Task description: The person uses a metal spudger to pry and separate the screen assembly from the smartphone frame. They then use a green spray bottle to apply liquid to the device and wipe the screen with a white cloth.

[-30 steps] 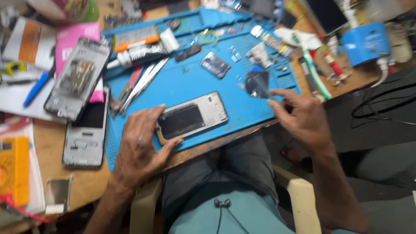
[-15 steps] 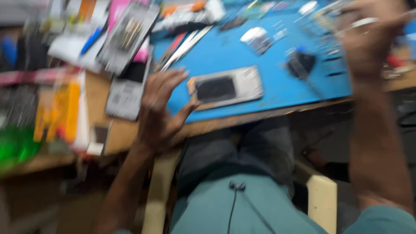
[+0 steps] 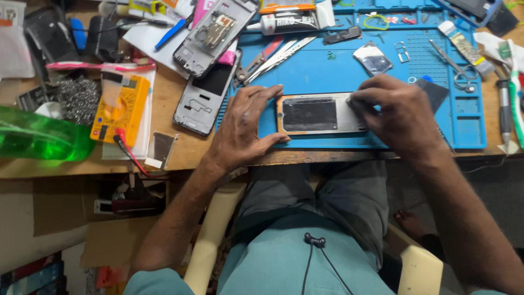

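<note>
Big blue work mat [image 3: 338, 71] spread across the bench, and right in the middle of it the opened phone [image 3: 319, 114], lying flat with its long axis running side to side between the two hands. The left hand [image 3: 245, 128] sits at its left end, fingers spread, thumb hooked under the near edge, bracing it. The right hand [image 3: 401, 112] covers the right end, fingertips bunched and pressing down on the phone's corner. Whether they pinch a tool, I cannot tell. Tweezers [image 3: 273, 54] lie beyond the left hand.
</note>
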